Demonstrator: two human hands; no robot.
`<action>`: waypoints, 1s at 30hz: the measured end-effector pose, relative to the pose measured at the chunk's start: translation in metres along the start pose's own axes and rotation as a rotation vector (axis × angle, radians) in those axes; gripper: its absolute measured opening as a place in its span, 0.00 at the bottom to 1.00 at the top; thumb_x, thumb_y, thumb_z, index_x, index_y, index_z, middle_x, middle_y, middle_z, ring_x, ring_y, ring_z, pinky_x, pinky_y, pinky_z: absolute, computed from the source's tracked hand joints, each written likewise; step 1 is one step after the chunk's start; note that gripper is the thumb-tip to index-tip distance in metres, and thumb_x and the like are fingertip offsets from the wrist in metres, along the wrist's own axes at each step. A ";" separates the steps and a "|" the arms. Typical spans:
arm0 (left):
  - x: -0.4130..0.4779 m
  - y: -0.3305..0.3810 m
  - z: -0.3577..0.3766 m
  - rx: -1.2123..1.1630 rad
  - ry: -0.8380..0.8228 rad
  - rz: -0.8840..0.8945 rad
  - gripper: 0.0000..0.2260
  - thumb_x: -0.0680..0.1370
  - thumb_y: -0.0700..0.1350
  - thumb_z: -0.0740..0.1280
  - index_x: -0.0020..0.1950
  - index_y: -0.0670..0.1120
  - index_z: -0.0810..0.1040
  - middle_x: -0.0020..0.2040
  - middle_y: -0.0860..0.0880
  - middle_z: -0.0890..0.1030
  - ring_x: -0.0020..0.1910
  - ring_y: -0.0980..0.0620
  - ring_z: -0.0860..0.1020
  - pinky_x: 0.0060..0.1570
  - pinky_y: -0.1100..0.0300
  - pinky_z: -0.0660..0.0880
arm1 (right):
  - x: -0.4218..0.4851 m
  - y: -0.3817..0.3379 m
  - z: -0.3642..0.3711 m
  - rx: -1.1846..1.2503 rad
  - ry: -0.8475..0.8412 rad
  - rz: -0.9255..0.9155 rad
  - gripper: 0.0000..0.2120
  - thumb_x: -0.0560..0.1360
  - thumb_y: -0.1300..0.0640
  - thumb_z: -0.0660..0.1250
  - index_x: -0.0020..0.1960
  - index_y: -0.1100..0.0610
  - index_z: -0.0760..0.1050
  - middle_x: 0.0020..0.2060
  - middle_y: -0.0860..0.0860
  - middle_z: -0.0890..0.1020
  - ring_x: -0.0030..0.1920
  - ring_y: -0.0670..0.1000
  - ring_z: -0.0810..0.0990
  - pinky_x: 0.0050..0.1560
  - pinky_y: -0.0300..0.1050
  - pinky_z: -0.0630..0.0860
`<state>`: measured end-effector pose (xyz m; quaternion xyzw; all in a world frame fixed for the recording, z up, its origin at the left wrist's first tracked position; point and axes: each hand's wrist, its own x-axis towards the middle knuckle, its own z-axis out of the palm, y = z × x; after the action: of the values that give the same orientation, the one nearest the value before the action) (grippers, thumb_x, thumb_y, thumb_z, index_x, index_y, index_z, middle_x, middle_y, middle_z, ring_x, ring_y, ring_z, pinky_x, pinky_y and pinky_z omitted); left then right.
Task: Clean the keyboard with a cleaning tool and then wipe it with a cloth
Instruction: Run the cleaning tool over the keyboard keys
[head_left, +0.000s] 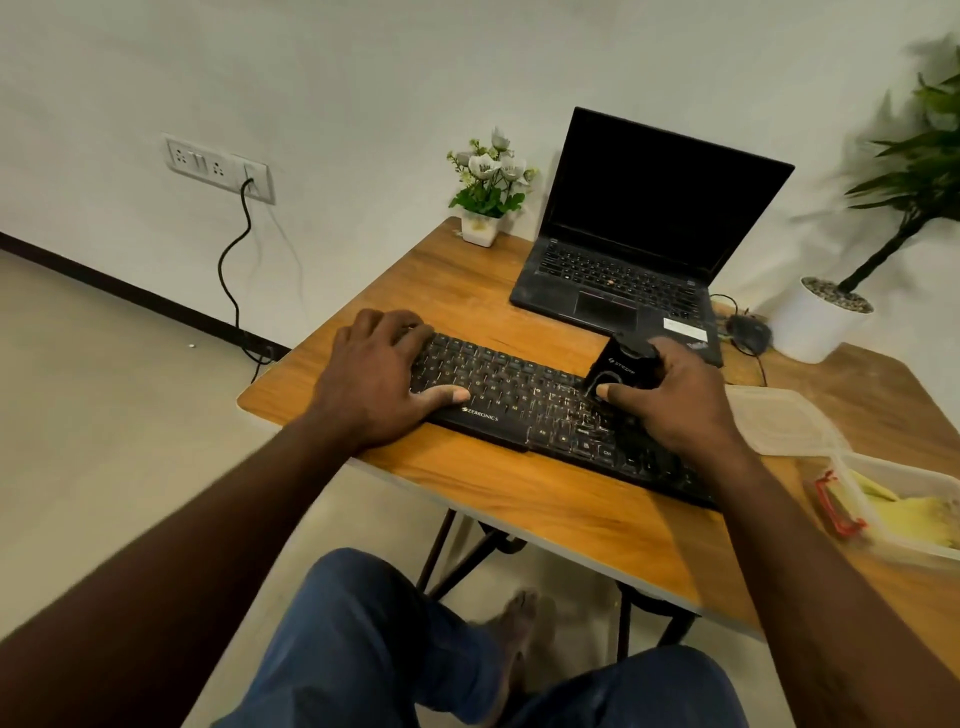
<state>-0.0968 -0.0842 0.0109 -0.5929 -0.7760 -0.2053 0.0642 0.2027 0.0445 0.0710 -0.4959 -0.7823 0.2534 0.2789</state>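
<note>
Black plastic, likely light and stiff, the cleaning tool (621, 366) is gripped round its body by my right hand (670, 402) over the right half of the keyboard (519, 400), my left hand (374, 384) clasping its left end.

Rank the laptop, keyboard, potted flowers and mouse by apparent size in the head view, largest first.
1. laptop
2. keyboard, which is nearer the camera, so these first two are unsure
3. potted flowers
4. mouse
</note>
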 end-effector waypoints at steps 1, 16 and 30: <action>0.000 -0.004 0.001 -0.012 -0.040 -0.025 0.47 0.70 0.82 0.52 0.79 0.52 0.65 0.77 0.49 0.67 0.74 0.45 0.62 0.72 0.42 0.64 | 0.003 -0.006 0.007 -0.013 -0.001 -0.013 0.20 0.71 0.54 0.80 0.59 0.49 0.76 0.48 0.43 0.81 0.48 0.43 0.81 0.39 0.39 0.75; 0.000 -0.013 0.002 -0.355 -0.164 -0.147 0.64 0.56 0.82 0.71 0.81 0.53 0.51 0.70 0.46 0.73 0.69 0.45 0.70 0.64 0.44 0.75 | 0.067 -0.130 0.144 -0.028 -0.206 -0.280 0.23 0.69 0.51 0.81 0.61 0.51 0.78 0.52 0.47 0.83 0.51 0.49 0.82 0.50 0.46 0.80; 0.001 -0.002 0.003 -0.180 -0.230 -0.170 0.68 0.54 0.86 0.64 0.83 0.51 0.47 0.79 0.42 0.65 0.76 0.38 0.62 0.74 0.39 0.64 | 0.037 -0.006 -0.022 -0.348 -0.196 -0.084 0.23 0.69 0.53 0.82 0.59 0.49 0.76 0.51 0.48 0.82 0.50 0.50 0.81 0.40 0.38 0.73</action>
<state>-0.0988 -0.0821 0.0079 -0.5482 -0.8040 -0.2094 -0.0961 0.2010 0.0783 0.0978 -0.4764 -0.8578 0.1495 0.1217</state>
